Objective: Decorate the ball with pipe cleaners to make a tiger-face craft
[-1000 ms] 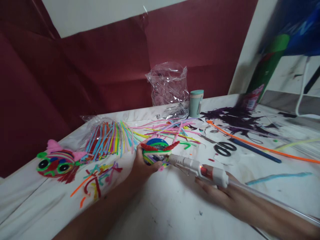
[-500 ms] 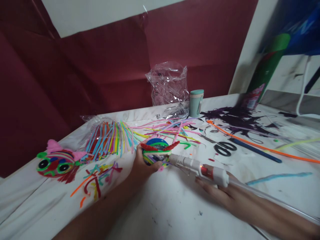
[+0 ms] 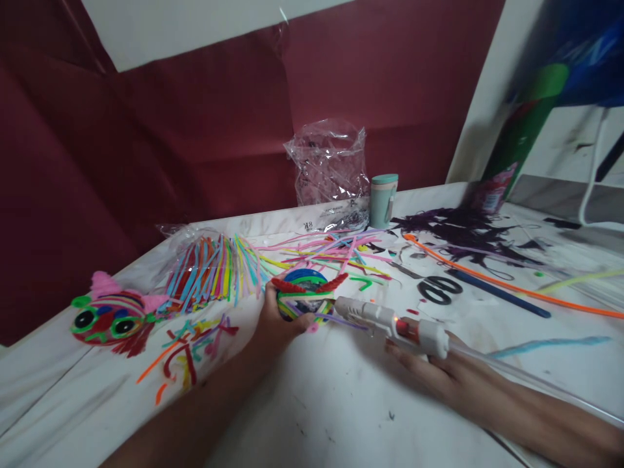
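My left hand (image 3: 280,315) is closed around a round craft piece (image 3: 306,286) covered in blue, green, white and red pipe cleaners. A red pipe cleaner strip curves across its top, and a purple one sticks out at its lower right. My right hand (image 3: 424,354) grips a white hot glue gun (image 3: 380,318) with a small glowing light. The gun's nozzle points left at the craft piece, close to its right edge; whether it touches is hard to tell. A clear glue stick (image 3: 536,387) runs out of the gun's back.
A pipe-cleaner animal face (image 3: 110,318) lies at left beside cut scraps (image 3: 195,348). Bundled pipe cleaners (image 3: 214,266) spread behind. A green cup (image 3: 384,200) stands at the back near a clear plastic bag (image 3: 329,169). Black-handled scissors (image 3: 439,288) and an orange pipe cleaner (image 3: 487,279) lie right.
The glue gun has shifted slightly right, its nozzle drawing back a little from the craft piece. More of the purple pipe cleaner shows. My left hand has barely moved.
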Demonstrator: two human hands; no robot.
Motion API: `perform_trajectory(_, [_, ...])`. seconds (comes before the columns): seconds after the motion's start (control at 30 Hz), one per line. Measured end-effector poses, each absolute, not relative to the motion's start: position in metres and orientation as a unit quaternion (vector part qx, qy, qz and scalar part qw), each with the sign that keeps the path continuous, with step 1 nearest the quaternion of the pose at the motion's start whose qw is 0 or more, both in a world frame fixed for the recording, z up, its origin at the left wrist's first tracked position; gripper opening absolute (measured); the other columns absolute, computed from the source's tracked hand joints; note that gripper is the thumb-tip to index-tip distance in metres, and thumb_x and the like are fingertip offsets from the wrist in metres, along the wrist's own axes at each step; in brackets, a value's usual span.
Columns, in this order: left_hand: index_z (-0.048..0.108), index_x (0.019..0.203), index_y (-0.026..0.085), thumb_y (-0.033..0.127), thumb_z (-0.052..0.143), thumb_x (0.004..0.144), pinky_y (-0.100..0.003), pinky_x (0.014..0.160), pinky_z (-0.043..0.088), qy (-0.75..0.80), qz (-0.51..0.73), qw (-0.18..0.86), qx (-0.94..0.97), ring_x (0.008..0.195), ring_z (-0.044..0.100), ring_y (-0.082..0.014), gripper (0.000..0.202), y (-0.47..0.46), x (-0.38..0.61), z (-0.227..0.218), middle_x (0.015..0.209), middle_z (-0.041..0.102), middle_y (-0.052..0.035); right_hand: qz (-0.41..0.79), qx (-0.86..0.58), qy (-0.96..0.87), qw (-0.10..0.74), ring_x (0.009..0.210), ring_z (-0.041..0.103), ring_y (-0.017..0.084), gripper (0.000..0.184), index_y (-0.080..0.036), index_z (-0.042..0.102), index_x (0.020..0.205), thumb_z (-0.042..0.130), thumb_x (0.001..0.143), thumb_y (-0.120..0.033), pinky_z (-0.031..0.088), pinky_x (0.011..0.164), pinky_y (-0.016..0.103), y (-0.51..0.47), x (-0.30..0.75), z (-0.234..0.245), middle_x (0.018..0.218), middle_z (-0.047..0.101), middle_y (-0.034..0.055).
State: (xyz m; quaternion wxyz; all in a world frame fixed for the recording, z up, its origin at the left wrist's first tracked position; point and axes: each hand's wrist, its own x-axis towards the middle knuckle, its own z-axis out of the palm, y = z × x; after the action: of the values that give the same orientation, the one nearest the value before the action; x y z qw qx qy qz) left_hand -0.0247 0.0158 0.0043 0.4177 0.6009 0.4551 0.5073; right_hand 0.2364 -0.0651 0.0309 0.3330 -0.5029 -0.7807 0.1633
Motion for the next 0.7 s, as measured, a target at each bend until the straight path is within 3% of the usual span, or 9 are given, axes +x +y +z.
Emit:
perform_trajectory(0.43, [0.038,0.120,0.023,0.023,0.081,0.055,-0.032,0.085,0.050,0.444,0.518,0.437,0.586,0.101,0.061,-0.0222,0.078,0.012,-0.018,0.010,0.110,0.061,-0.0056,0.231,-0.497,-0.763,0.342,0.087,0.068,0.025,0.031,-0.022,0.068,0.088,0.046,0.086,-0.043,0.058,0.072,0.031,-0.071,0.229,0.027,0.089,0.073,0.0054])
perform_trajectory(0.7, [0.042,0.109,0.023,0.023,0.079,0.053,-0.030,0.080,0.049,0.475,0.509,0.401,0.596,0.094,0.061,-0.0205,0.067,0.008,-0.014,0.015,0.103,0.061,-0.0026,0.224,-0.491,-0.777,0.323,0.077,0.068,0.023,0.027,-0.024,0.065,0.086,0.044,0.088,-0.041,0.058,0.066,0.030,-0.072,0.227,0.034,0.080,0.072,0.0029])
